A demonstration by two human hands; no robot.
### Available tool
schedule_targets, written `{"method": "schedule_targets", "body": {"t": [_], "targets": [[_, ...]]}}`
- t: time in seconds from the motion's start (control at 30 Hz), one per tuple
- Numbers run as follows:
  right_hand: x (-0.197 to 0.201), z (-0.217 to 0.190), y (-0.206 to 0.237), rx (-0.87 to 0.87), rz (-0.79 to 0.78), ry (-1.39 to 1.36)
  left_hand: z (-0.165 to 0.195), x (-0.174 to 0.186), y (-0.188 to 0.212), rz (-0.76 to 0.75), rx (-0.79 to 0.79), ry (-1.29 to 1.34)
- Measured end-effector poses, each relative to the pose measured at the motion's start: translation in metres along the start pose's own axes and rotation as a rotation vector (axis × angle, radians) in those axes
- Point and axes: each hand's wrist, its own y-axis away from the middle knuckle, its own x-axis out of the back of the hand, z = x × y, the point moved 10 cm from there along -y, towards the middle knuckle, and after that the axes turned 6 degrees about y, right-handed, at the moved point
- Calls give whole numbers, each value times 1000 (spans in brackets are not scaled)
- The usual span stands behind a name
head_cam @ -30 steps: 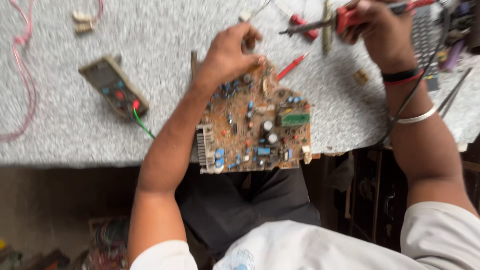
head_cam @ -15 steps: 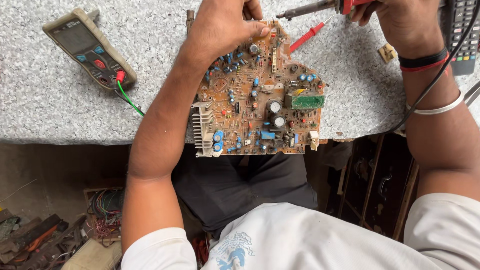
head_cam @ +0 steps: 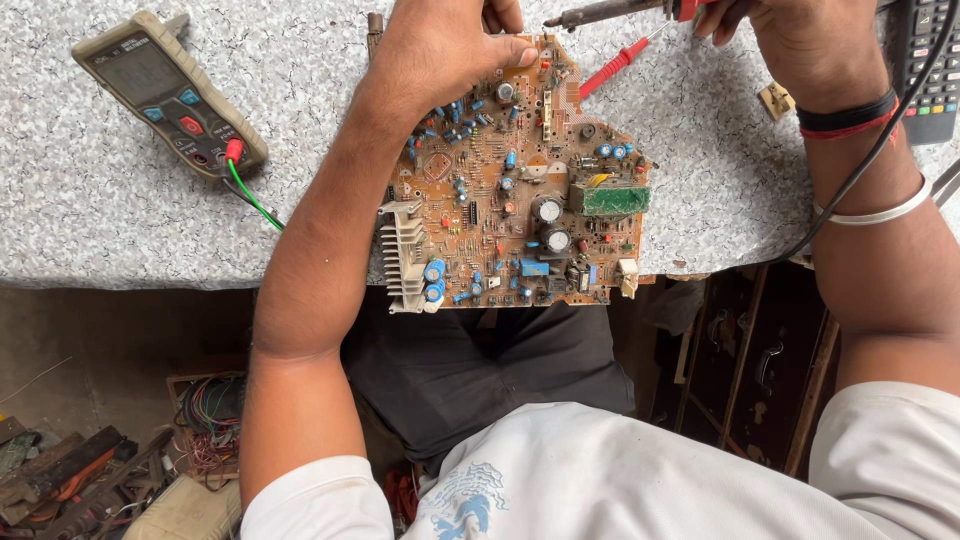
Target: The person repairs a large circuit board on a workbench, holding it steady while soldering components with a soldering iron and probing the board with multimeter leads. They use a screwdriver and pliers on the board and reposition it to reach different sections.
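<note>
At lower left, a box [head_cam: 210, 415] under the tabletop [head_cam: 100, 215] holds tangled coloured wires. A multimeter [head_cam: 165, 90] lies upper left. The left hand [head_cam: 450, 45], top centre, curls onto the circuit board [head_cam: 510, 190], its fingertips partly cropped. The right hand [head_cam: 800, 40], cut off at upper right, grips a soldering iron [head_cam: 610, 13] near the board's top edge.

Multimeter [head_cam: 168, 92]: lies on the speckled counter [head_cam: 90, 220], far left; red and green leads plugged in
Remote [head_cam: 932, 70]: right edge
Wire bundle [head_cam: 212, 410]: on the floor, lower left
</note>
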Motion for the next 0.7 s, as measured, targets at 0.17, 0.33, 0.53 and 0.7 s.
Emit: {"method": "schedule_targets", "body": {"t": [0.17,0.33,0.53,0.7], "targets": [[-1,1,1,-11,-1,18,1,-1,0,0,-15,-3],[-2,-2,1,-26,6,3,0,-2,0,-8,4,1],[-6,-9,-5,-73,6,-16,-1,-1,0,-2,-10,2],[-6,-17,-9,-63,10,8,-2,-2,1,1,-22,1]]}}
